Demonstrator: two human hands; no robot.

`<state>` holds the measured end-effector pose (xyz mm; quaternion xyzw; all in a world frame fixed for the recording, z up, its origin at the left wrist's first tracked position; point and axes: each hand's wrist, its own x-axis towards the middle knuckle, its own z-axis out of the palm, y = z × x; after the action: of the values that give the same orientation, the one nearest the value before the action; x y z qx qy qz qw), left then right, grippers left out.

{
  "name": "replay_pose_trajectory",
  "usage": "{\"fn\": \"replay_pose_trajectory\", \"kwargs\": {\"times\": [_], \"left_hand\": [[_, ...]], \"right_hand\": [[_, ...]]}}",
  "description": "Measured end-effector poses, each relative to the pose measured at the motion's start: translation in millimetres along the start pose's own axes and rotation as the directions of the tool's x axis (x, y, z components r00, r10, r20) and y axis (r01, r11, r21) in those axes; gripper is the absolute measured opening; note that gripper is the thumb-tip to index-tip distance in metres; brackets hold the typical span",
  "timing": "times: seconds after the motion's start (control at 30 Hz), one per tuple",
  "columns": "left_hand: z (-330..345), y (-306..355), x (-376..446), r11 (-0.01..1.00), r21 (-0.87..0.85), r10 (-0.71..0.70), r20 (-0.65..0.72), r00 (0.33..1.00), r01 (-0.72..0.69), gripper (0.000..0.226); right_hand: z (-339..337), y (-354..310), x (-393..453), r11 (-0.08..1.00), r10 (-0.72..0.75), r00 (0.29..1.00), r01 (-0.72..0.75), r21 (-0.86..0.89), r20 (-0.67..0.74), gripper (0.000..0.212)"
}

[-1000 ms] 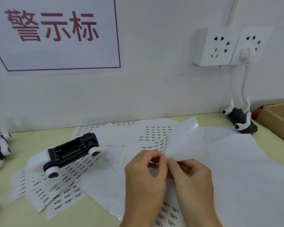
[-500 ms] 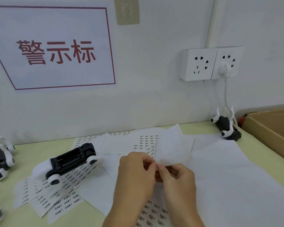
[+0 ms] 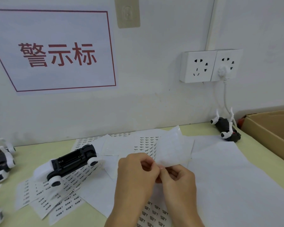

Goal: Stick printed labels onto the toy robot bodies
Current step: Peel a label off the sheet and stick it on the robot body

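Observation:
My left hand (image 3: 135, 174) and my right hand (image 3: 179, 181) meet at the fingertips above the table and pinch the lower edge of a curled label sheet (image 3: 170, 149). The sheet rises up and to the right from my fingers. Whether a single label is between the fingertips is too small to tell. A black toy robot body (image 3: 72, 161) with white wheels lies on its back at the left, on several printed label sheets (image 3: 44, 199). More label sheets (image 3: 152, 213) lie under my wrists.
Another black and white toy robot (image 3: 225, 128) lies at the back right beside a cardboard box (image 3: 269, 128). More robot parts (image 3: 0, 161) sit at the left edge. A large white paper (image 3: 236, 177) covers the right side. Wall sockets (image 3: 210, 66) with a plugged cable hang above.
The view has tilted up and shifted. Both hands stay together, pinching the sheet, and have moved slightly left in the frame.

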<state>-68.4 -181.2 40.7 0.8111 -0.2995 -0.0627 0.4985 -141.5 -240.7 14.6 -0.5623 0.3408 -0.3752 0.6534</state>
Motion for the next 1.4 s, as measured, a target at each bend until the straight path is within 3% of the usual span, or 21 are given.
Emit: {"fn": "replay_pose_trajectory", "kwargs": {"times": [0.3,0.47,1.07,1.4], "left_hand": [[-1,2,0,0.982,-0.185,-0.024,0.052,0.998,0.034,0.021],[1,2,-1,0.968,-0.234,-0.079,0.071,0.994,0.094,0.033],[12,3,-4,0.886,-0.401,-0.246,0.02,0.969,0.234,0.024],[17,0,-4,0.766,-0.558,-0.341,0.066,0.938,0.318,0.018]], "right_hand": [[1,0,0,1.0,-0.003,0.999,0.004,0.03,-0.034,0.023],[-2,0,1,1.0,-0.004,0.998,0.006,0.026,-0.069,0.028],[-1,-1,0,0.998,-0.026,0.995,0.031,0.059,-0.092,0.027],[-1,-1,-1,0.994,-0.093,0.985,0.1,0.044,-0.144,0.027]]}}
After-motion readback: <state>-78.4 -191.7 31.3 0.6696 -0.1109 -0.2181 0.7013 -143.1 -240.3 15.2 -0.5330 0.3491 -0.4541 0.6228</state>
